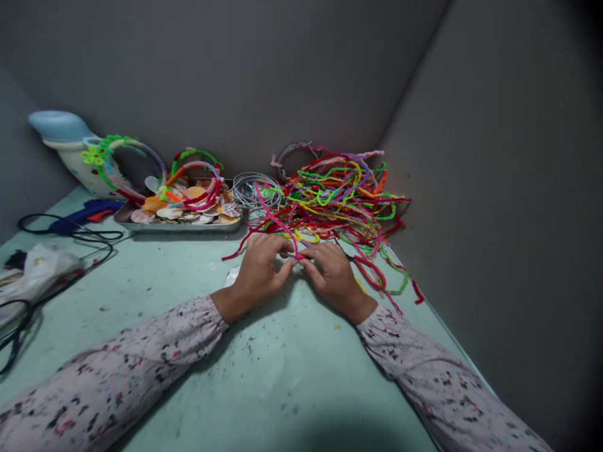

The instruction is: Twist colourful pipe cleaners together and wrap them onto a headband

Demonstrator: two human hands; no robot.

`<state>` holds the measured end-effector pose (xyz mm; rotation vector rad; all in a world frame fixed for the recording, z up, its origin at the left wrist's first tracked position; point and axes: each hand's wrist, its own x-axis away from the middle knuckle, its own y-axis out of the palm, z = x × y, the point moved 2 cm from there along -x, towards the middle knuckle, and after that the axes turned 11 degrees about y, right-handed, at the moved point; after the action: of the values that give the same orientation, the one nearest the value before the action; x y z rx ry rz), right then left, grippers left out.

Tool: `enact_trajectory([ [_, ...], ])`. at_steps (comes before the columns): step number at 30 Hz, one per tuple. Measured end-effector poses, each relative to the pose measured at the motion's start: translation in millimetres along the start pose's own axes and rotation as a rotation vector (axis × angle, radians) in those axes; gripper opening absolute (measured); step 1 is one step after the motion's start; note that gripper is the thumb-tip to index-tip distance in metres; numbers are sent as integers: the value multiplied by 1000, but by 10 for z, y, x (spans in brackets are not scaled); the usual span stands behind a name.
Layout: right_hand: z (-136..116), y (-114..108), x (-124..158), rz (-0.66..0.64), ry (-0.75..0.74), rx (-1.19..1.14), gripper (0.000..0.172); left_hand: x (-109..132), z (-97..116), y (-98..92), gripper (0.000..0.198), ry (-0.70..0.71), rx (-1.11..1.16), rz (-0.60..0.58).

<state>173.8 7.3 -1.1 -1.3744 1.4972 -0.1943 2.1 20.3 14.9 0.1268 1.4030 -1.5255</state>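
Both hands meet over the table, just in front of a heap of coloured pipe cleaners [330, 188]. Between their fingertips is a bright pink pipe cleaner [277, 220], its long free end rising up and to the left. My left hand [261, 270] pinches it from the left, thumb and forefinger closed. From the other side my right hand [334, 276] grips the same pink piece, where a small wound part shows. Close beside the right hand lie scissors with red handles [372, 273], their blades partly hidden.
A metal tray [183, 227] of seashells holds fuzzy wire hoops at the back left. Coiled grey wire [257, 190] sits right of it. A blue-lidded container [70, 144] leans by the wall. Black cables [89, 235] and a plastic bag [42, 270] lie left; a wall borders the right.
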Motion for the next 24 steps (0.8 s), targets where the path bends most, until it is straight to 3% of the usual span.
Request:
enact_trajectory([
  [24, 26, -3, 8, 0, -28, -65, 14, 10, -27, 3, 11, 152, -66, 53],
])
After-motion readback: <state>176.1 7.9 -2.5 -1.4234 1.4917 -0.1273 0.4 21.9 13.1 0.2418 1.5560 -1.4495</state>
